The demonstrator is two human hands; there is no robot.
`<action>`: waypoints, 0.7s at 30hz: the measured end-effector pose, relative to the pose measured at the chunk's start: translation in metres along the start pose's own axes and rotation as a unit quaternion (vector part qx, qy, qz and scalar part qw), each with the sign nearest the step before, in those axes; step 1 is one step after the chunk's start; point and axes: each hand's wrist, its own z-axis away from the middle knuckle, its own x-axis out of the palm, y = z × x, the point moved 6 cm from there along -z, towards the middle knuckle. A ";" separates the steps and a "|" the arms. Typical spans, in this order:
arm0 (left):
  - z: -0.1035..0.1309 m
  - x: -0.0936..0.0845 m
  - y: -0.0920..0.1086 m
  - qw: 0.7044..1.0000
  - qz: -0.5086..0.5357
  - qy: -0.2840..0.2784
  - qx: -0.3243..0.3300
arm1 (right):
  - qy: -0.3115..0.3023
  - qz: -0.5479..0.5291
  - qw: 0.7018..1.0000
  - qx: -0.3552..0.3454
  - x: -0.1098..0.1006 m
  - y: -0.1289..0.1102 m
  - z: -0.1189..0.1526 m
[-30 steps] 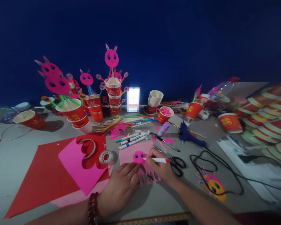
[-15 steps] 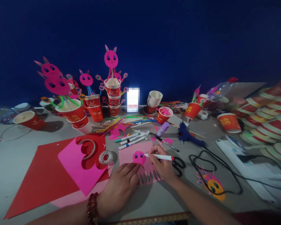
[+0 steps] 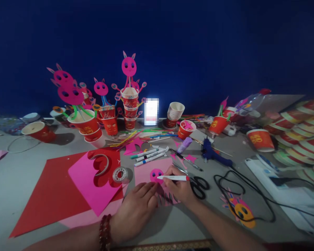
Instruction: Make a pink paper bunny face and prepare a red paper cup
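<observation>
My right hand [image 3: 181, 191] grips a white marker [image 3: 178, 177] with a red end. The marker's tip rests at the lower face of a small bright pink paper disc [image 3: 153, 175], below two drawn dark eyes. Flat beside the disc lies my left hand [image 3: 137, 209], its fingertips at the disc's lower edge. Under both is a pale pink sheet [image 3: 141, 171] with leaf-shaped cut-outs along its near side. Black-handled scissors [image 3: 199, 187] lie just right of my right hand, their blades partly covered.
Several markers [image 3: 149, 158], a purple glue stick [image 3: 184, 144] and a tape roll [image 3: 119, 174] lie around the sheet. Red card [image 3: 44, 195] spreads left. To the right are a blue glue gun [image 3: 214, 155], its looping cord and stacked cups [image 3: 303, 134]. Cup figures [image 3: 131, 103] stand behind.
The marker's tip has moved from beside the right drawn eye down to the lower face. The marker lies closer to level. The whole view has shifted slightly; my left hand stays on the sheet.
</observation>
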 end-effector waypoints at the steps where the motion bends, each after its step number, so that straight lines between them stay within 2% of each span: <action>1: 0.000 0.000 0.000 1.000 -0.002 0.001 0.001 | 0.000 -0.002 1.000 0.004 0.000 0.001 0.000; 21: -0.001 -0.002 0.001 1.000 0.000 -0.006 -0.003 | -0.043 0.075 0.996 -0.003 0.004 -0.012 -0.008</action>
